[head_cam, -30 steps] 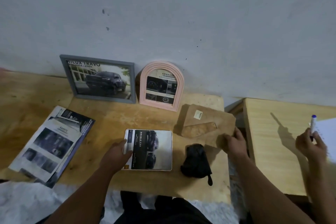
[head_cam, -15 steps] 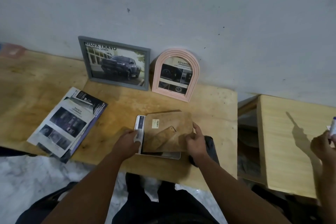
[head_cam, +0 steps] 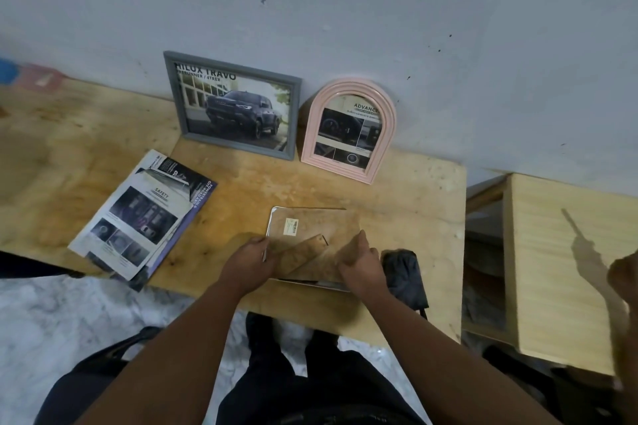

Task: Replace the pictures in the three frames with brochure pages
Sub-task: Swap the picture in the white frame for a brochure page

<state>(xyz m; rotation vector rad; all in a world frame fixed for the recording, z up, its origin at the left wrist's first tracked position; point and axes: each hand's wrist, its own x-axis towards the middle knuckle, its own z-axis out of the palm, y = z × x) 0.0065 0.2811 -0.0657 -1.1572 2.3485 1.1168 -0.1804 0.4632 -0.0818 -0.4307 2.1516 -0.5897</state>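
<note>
A white frame (head_cam: 272,217) lies face down near the table's front edge, with a brown backing board (head_cam: 324,228) lying over it. My left hand (head_cam: 250,260) holds the frame's left edge. My right hand (head_cam: 360,264) presses on the board's right part. A grey frame (head_cam: 174,93) with a truck page leans on the wall at the back. Beside it stands a pink arched frame (head_cam: 348,86) with a brochure page. Loose brochure pages (head_cam: 141,221) lie at the left.
A black cloth-like object (head_cam: 404,272) lies right of my right hand. A second wooden table (head_cam: 559,269) stands to the right, where another person's hand (head_cam: 625,272) shows at the edge. The wooden table (head_cam: 86,162) stretches left along the wall.
My right hand brought the backing board from the right and laid it over the white frame, covering the brochure page. Both hands now sit at the frame's sides. The camera came closer.
</note>
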